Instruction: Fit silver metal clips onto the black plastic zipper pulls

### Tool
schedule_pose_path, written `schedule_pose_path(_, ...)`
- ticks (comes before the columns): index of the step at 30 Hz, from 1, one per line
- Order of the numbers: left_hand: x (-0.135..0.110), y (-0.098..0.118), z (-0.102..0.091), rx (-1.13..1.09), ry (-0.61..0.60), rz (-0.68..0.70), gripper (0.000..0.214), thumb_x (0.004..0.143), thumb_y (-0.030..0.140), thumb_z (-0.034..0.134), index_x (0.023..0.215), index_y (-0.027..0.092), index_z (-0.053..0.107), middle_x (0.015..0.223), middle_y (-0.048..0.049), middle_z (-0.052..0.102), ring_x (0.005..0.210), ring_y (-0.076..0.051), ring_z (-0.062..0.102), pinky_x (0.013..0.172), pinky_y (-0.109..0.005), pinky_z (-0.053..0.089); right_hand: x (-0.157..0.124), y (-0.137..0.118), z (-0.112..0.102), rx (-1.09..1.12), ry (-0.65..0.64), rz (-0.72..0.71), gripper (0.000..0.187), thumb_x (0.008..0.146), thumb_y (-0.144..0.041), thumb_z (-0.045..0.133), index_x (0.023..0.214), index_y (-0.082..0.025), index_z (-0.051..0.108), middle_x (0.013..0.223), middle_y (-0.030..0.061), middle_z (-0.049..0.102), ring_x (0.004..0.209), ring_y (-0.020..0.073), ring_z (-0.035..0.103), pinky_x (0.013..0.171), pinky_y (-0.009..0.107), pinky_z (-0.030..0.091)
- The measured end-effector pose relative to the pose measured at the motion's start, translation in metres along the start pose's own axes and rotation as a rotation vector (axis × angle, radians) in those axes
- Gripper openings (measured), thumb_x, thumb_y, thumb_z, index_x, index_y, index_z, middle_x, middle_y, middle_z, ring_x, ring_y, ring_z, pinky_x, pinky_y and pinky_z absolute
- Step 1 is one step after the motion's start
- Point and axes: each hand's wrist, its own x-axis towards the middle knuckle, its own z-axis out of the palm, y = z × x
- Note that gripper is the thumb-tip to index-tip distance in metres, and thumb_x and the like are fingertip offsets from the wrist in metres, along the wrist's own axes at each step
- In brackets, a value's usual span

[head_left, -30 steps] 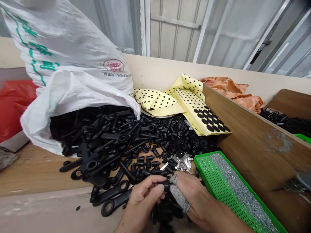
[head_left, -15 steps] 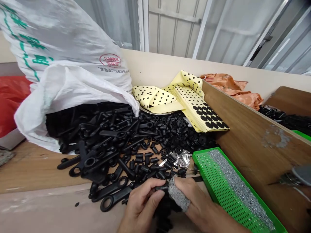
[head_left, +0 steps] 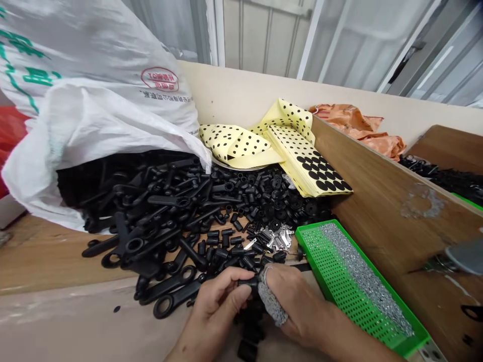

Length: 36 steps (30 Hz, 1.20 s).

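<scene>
My left hand [head_left: 219,309] pinches a small black plastic cylinder [head_left: 249,282] between thumb and fingers. Closed around the cylinder's other end is my right hand [head_left: 302,304], with grey fuzzy fabric [head_left: 272,299] about its fingers; its fingertips are partly hidden. Below both hands more black parts [head_left: 251,332] lie in shadow. Just beyond them are loose black cylinders [head_left: 226,240] and a small heap of silvery metal clips [head_left: 279,237]. Black ratchet-like handles [head_left: 171,289] with ring ends are piled to the left.
A white woven sack [head_left: 113,120] spills handles onto the bench. Yellow sheets of black dot stickers [head_left: 302,151] lie behind the parts. On the right are a green perforated tray [head_left: 324,266] of small metal pieces, a wooden divider [head_left: 370,201] and a grey tool [head_left: 464,259].
Both hands stay together at the black cylinder, with the right hand's fingers slightly turned. The whole view has shifted a little, so the surroundings appear higher and further left.
</scene>
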Motion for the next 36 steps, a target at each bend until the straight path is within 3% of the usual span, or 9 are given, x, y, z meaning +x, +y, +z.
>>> schedule_pose_path(6,0.004,0.002,0.001,-0.196,-0.048,-0.170,0.027,0.075,0.040,0.058,0.087,0.016,0.063,0.057,0.0019,0.057,0.050,-0.010,0.049,0.048,-0.019,0.040,0.002,0.009,-0.001,-0.216,0.026,-0.155,0.004,0.070,-0.021,0.044,0.071,-0.017,0.043,0.071,0.0069,0.051,0.063,0.0183,0.044,0.057,0.030,0.032)
schedule_pose_path(10,0.000,-0.003,0.002,0.019,-0.002,-0.024,0.023,0.080,0.037,0.052,0.089,0.018,0.062,0.064,0.0000,0.060,0.059,-0.014,0.054,0.053,-0.021,0.043,-0.006,0.004,0.004,-0.002,-0.014,0.040,0.004,0.075,-0.018,0.039,0.071,-0.019,0.041,0.070,0.0041,0.052,0.063,0.0162,0.046,0.058,0.027,0.035)
schedule_pose_path(14,-0.002,-0.010,0.002,0.209,0.065,0.123,0.020,0.085,0.032,0.046,0.093,0.020,0.061,0.074,-0.0015,0.065,0.066,-0.016,0.058,0.059,-0.023,0.045,-0.010,-0.003,0.010,0.115,-0.002,0.247,0.012,0.077,-0.013,0.038,0.083,-0.019,0.046,0.086,0.0053,0.056,0.081,0.0180,0.051,0.069,0.027,0.039)
schedule_pose_path(19,0.020,-0.006,-0.013,0.356,0.088,0.161,0.017,0.081,0.029,0.050,0.090,0.021,0.063,0.074,-0.0007,0.065,0.067,-0.016,0.059,0.062,-0.024,0.046,0.016,0.005,-0.009,0.193,-0.091,0.246,0.015,0.083,-0.012,0.036,0.082,-0.019,0.048,0.084,0.0013,0.058,0.080,0.0155,0.053,0.070,0.025,0.040)
schedule_pose_path(23,0.049,-0.001,-0.031,0.541,0.130,0.140,0.017,0.075,0.026,0.054,0.087,0.021,0.065,0.074,-0.0001,0.065,0.068,-0.018,0.060,0.065,-0.027,0.047,0.046,0.027,-0.022,-0.076,-0.109,0.186,0.014,0.088,-0.017,0.036,0.091,-0.019,0.049,0.089,0.0015,0.056,0.080,0.0149,0.052,0.069,0.025,0.040)
schedule_pose_path(25,0.060,-0.002,-0.038,0.657,0.143,0.139,0.018,0.074,0.023,0.053,0.087,0.022,0.064,0.080,-0.0011,0.066,0.075,-0.019,0.061,0.071,-0.030,0.047,0.058,0.038,-0.019,-0.430,-0.094,0.193,0.014,0.083,-0.012,0.040,0.091,-0.016,0.051,0.093,0.0063,0.054,0.085,0.0188,0.049,0.071,0.028,0.040)
schedule_pose_path(27,0.066,-0.004,-0.043,0.720,0.143,0.141,0.018,0.073,0.020,0.052,0.086,0.022,0.064,0.084,-0.0023,0.066,0.082,-0.021,0.061,0.077,-0.033,0.047,0.068,0.047,-0.013,-0.551,-0.107,0.179,0.016,0.076,-0.008,0.045,0.088,-0.014,0.053,0.094,0.0102,0.053,0.089,0.0234,0.046,0.071,0.032,0.039)
schedule_pose_path(31,0.069,-0.006,-0.046,0.761,0.102,0.148,0.017,0.071,0.017,0.053,0.081,0.021,0.065,0.081,-0.0033,0.067,0.082,-0.022,0.061,0.077,-0.034,0.047,0.079,0.055,-0.001,-0.571,-0.143,0.118,0.018,0.073,-0.005,0.047,0.086,-0.013,0.056,0.093,0.0127,0.054,0.090,0.0258,0.044,0.071,0.035,0.038)
schedule_pose_path(36,0.069,0.000,-0.050,0.793,0.062,0.185,0.016,0.075,0.016,0.052,0.080,0.021,0.067,0.085,-0.0040,0.070,0.087,-0.022,0.061,0.080,-0.035,0.047,0.080,0.058,-0.008,-0.500,-0.131,0.095,0.018,0.069,-0.001,0.047,0.081,-0.013,0.054,0.087,0.0121,0.055,0.087,0.0251,0.045,0.071,0.035,0.037)
